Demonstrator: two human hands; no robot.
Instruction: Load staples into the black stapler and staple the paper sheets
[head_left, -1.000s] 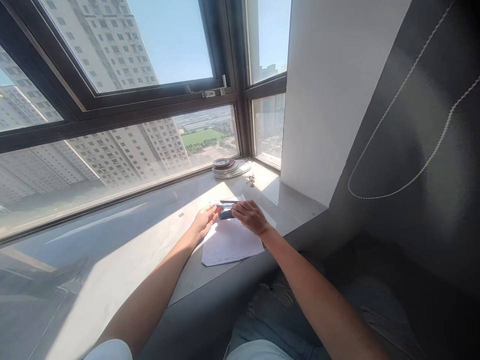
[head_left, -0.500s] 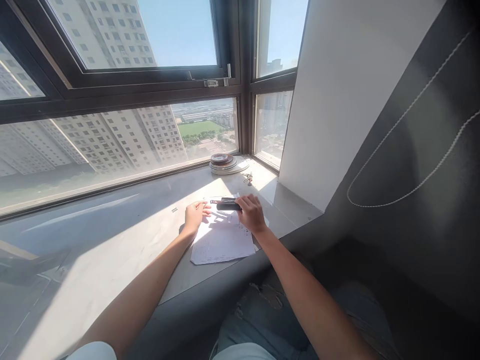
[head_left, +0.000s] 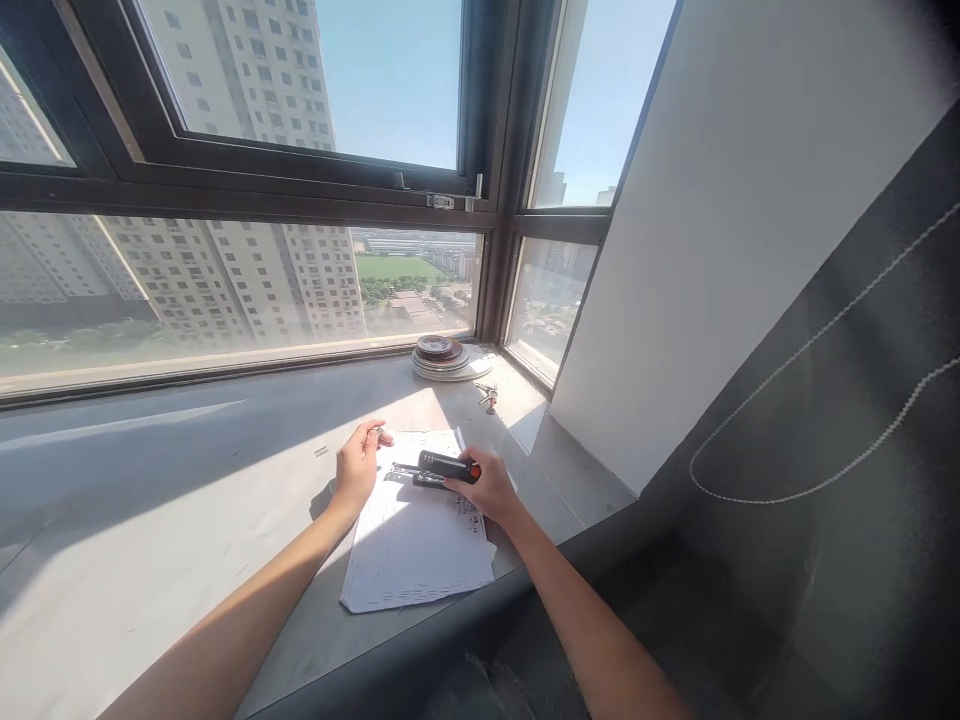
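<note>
In my right hand [head_left: 491, 485] is a black stapler [head_left: 448, 466] with an orange-red patch near its rear, gripped at that end. Its top part is lifted away from the base, and a thin metal rail [head_left: 405, 469] points left. My left hand [head_left: 358, 465] is a short way left of the stapler, above the paper's upper left edge. Its thumb and fingers are drawn together; whatever may be between the tips is too small to name. Beneath the stapler lies a stack of white paper sheets [head_left: 420, 555] with some print and handwriting.
A short grey strip, perhaps staples [head_left: 321, 452], lies on the pale windowsill [head_left: 247, 490] left of my left hand. Stacked plates [head_left: 446, 362] and small metal keys [head_left: 489, 397] are near the window corner. A beaded cord [head_left: 780, 500] hangs at right.
My left hand has drawn back from the stapler's front end. The stapler has tilted, and its parts show spread apart more plainly. The head view has shifted.
</note>
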